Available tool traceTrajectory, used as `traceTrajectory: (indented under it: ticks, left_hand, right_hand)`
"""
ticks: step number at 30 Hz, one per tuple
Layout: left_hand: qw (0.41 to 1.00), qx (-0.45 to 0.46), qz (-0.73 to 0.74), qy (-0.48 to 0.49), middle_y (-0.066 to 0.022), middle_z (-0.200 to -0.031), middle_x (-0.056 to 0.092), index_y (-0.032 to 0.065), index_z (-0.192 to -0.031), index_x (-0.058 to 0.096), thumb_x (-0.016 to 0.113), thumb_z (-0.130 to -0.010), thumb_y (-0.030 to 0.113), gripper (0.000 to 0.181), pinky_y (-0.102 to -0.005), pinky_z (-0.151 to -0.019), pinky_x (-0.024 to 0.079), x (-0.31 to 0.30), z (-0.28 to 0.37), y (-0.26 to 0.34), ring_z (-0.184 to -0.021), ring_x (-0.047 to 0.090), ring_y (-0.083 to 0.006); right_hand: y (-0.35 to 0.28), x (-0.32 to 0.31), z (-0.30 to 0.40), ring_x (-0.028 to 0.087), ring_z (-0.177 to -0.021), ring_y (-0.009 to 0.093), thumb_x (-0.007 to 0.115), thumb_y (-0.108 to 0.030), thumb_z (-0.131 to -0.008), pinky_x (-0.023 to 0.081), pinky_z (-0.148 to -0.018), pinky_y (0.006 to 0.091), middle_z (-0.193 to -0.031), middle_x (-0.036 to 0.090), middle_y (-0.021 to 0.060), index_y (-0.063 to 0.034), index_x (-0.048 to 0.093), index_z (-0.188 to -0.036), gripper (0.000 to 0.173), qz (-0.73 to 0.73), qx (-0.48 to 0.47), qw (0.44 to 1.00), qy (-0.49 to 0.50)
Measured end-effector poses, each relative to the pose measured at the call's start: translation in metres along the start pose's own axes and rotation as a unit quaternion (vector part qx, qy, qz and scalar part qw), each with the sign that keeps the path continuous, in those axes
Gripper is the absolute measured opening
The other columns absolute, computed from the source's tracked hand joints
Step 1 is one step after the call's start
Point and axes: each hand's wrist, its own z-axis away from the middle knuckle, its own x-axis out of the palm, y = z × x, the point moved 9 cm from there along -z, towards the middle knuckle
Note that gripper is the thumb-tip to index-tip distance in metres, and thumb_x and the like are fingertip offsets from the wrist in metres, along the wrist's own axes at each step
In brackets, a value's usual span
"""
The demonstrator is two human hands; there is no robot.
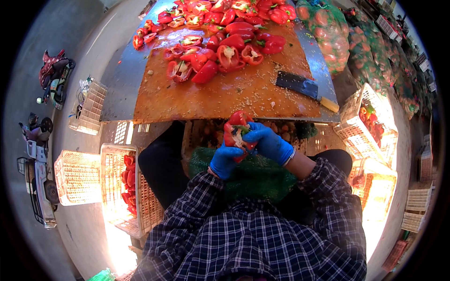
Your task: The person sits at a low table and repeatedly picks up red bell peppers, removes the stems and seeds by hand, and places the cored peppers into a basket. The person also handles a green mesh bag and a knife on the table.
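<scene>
Both hands wear blue gloves. My left hand [226, 161] grips the lower left side of a red bell pepper [235, 131], which is cut open so that its pale core and green stem show. On its right side, my right hand [267, 141] holds the same pepper, fingers by the stem. The pepper is just off the near edge of the orange-brown board [225, 100], above my lap. A cleaver [299, 85] with a wooden handle lies on the right of the board. Halved and whole red peppers [228, 56] are heaped on the board's far part, with pale seeds scattered about.
A plastic crate [119, 151] holding red pepper pieces stands at the left, beside another crate [78, 177]. More crates [365, 123] stand at the right. Green mesh sacks [325, 38] of red produce line the far right. A green mesh [260, 179] lies over my lap.
</scene>
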Motion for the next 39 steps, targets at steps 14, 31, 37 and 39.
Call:
traceTrajectory:
  ticks: [14, 31, 37, 39]
  left_hand:
    - [0.987, 0.052, 0.086, 0.128, -0.0097, -0.128, 0.057, 0.0097, -0.137, 0.046, 0.052, -0.095, 0.052, 0.059, -0.0392, -0.084, 0.055, -0.027, -0.02, 0.019, -0.113, 0.059, -0.0257]
    - [0.937, 0.159, -0.235, 0.206, -0.0076, -0.102, 0.065, 0.0037, -0.115, 0.06, 0.064, -0.093, 0.012, 0.024, -0.0279, -0.067, 0.054, 0.04, -0.029, 0.073, -0.079, 0.066, -0.0166]
    - [0.948, 0.18, -0.171, 0.199, -0.0078, -0.088, 0.068, 0.0018, -0.104, 0.066, 0.066, -0.091, 0.008, 0.015, -0.0294, -0.066, 0.056, 0.016, -0.033, 0.055, -0.076, 0.066, -0.0181]
    - [0.963, 0.158, -0.131, 0.176, -0.0084, -0.092, 0.068, 0.0014, -0.108, 0.065, 0.064, -0.091, 0.008, 0.018, -0.0314, -0.068, 0.056, 0.008, -0.037, 0.048, -0.08, 0.066, -0.0191]
  right_hand:
    - [-0.039, -0.029, -0.008, 0.06, -0.104, 0.016, 0.064, -0.007, -0.086, 0.049, -0.091, 0.0299, -0.115, 0.061, 0.0069, -0.0074, 0.052, -0.124, 0.039, 0.016, -0.217, 0.972, 0.086]
    - [-0.08, -0.036, 0.012, 0.06, -0.103, 0.012, 0.072, 0.002, -0.081, 0.051, -0.092, 0.0289, -0.113, 0.063, 0.0027, -0.0061, 0.056, -0.127, 0.049, 0.154, -0.289, 0.927, 0.184]
    - [-0.061, -0.04, 0.012, 0.061, -0.099, 0.012, 0.071, -0.004, -0.085, 0.053, -0.086, 0.0286, -0.11, 0.065, 0.003, -0.0046, 0.059, -0.123, 0.04, 0.194, -0.26, 0.927, 0.189]
    - [-0.046, -0.049, 0.005, 0.062, -0.095, 0.012, 0.072, -0.012, -0.086, 0.053, -0.083, 0.0273, -0.109, 0.065, 0.0037, -0.0045, 0.06, -0.121, 0.037, 0.073, -0.174, 0.967, 0.173]
